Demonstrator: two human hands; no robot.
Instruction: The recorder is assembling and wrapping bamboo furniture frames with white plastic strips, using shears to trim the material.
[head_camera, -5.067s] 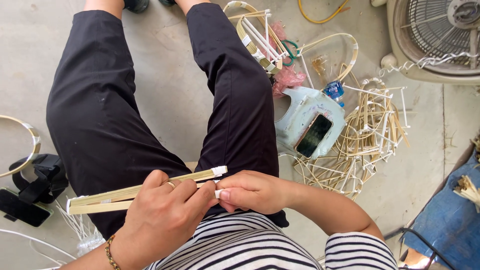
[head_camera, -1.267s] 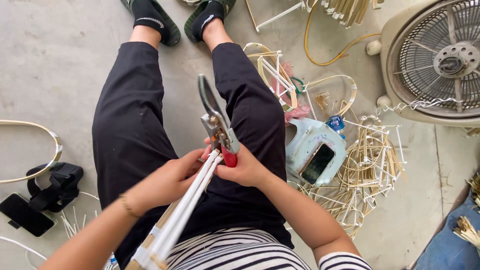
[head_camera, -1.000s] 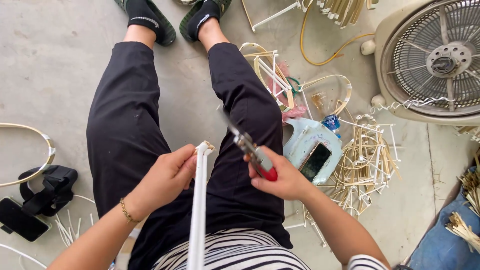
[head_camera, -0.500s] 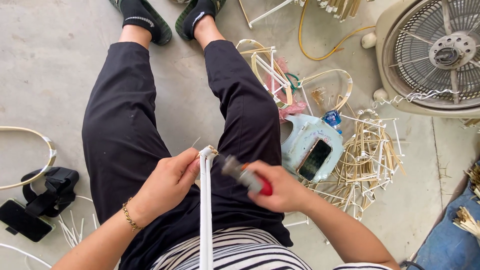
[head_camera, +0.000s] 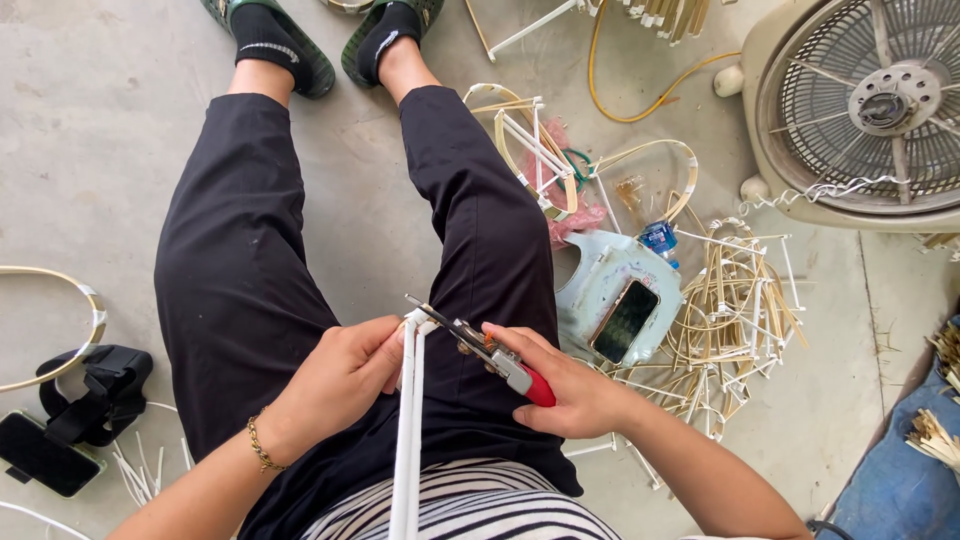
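My left hand grips a bundle of white-wrapped sticks near its upper end, over my lap in black trousers. The bundle runs down toward my striped shirt. My right hand holds red-handled pliers and their jaws meet the top end of the bundle, just right of my left fingers. A thin bracelet sits on my left wrist.
On the floor to the right lie a pale blue bag with a phone on it, a heap of wire and stick frames, and a floor fan. A hoop, black strap and another phone lie left.
The pliers swung from pointing up and away down to the bundle's top end. The bundle turned from a slant to nearly vertical. My view tilted slightly.
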